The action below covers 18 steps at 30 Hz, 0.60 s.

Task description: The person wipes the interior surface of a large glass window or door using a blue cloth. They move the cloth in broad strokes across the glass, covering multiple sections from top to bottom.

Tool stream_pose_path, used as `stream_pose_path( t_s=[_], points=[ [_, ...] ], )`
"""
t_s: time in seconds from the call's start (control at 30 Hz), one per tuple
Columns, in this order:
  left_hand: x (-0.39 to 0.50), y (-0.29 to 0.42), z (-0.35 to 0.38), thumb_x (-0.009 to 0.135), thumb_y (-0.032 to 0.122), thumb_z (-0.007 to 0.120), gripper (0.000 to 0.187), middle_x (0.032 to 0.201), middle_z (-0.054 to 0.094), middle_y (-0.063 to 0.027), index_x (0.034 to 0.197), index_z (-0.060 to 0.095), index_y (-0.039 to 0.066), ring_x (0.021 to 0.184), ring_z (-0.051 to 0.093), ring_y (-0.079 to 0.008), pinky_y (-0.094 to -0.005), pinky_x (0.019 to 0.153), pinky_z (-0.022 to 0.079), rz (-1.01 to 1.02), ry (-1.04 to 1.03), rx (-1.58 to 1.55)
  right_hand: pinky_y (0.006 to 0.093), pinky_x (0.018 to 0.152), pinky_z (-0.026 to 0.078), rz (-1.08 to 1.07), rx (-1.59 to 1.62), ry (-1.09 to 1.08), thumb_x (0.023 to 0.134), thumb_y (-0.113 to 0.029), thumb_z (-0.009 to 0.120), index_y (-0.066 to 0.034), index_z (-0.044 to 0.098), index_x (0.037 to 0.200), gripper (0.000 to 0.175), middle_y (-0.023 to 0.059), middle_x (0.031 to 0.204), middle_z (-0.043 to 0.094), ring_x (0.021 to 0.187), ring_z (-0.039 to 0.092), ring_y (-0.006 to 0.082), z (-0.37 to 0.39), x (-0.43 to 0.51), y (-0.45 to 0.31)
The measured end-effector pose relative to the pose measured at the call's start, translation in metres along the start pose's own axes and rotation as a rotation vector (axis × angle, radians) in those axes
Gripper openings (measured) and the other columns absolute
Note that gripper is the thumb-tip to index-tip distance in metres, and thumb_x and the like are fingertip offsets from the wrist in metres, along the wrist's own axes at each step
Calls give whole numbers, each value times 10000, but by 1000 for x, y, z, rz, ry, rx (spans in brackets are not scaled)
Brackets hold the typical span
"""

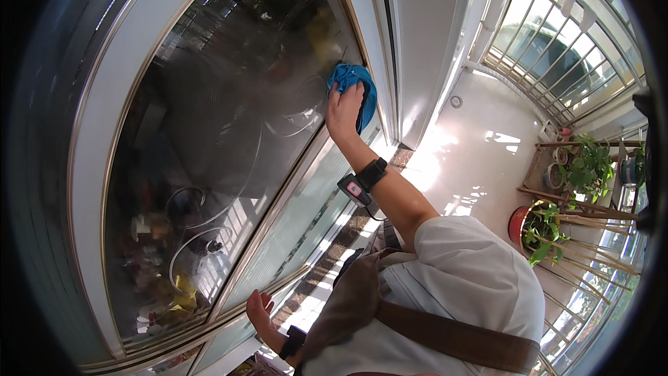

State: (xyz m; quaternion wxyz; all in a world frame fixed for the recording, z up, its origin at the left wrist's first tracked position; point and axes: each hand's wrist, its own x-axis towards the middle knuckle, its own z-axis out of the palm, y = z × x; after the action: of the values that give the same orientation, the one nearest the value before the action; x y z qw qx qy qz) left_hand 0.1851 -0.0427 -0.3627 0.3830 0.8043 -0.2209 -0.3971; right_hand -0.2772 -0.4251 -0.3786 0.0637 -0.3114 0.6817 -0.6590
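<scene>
My right hand [344, 112] presses a bunched blue cloth [368, 96] against the right edge of a large glass door panel [219, 109], next to its metal-trimmed frame. The fingers are spread over the cloth and partly sink into its folds. Lower down, my left hand [259, 310] is raised with fingers loosely apart, holding nothing. It is close to the door frame and the lower frosted panel [282, 235]; whether it touches them I cannot tell. The dark glass shows curved whitish streaks [255, 162] and hazy reflections.
A white door edge or panel [422, 26] stands right of the glass. Beyond the pale tiled floor [475, 109] are a barred window [553, 47], a wooden plant stand [537, 167] and a red pot [517, 224] with a leafy plant. A floor drain [456, 102] is near the wall.
</scene>
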Motion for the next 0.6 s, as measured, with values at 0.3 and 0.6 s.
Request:
stream_pose_path(
  t_s=[0.3, 0.6],
  points=[
    [-9, 1, 6, 999, 323, 627, 414, 1116, 688, -110, 1331, 582, 80, 981, 694, -232, -384, 813, 565, 21, -12, 1, 483, 1010, 377, -459, 217, 182, 883, -219, 686, 14, 589, 1164, 378, 241, 1205, 489, 1150, 463, 424, -13, 122, -69],
    [-7, -16, 7, 997, 337, 629, 422, 1130, 686, -113, 1324, 590, 73, 983, 692, -244, -381, 818, 563, -41, -28, 27, 483, 976, 372, 34, 167, 135, 938, -193, 582, 14, 600, 1189, 326, 261, 1169, 521, 1080, 480, 445, -2, 97, 28]
  ],
)
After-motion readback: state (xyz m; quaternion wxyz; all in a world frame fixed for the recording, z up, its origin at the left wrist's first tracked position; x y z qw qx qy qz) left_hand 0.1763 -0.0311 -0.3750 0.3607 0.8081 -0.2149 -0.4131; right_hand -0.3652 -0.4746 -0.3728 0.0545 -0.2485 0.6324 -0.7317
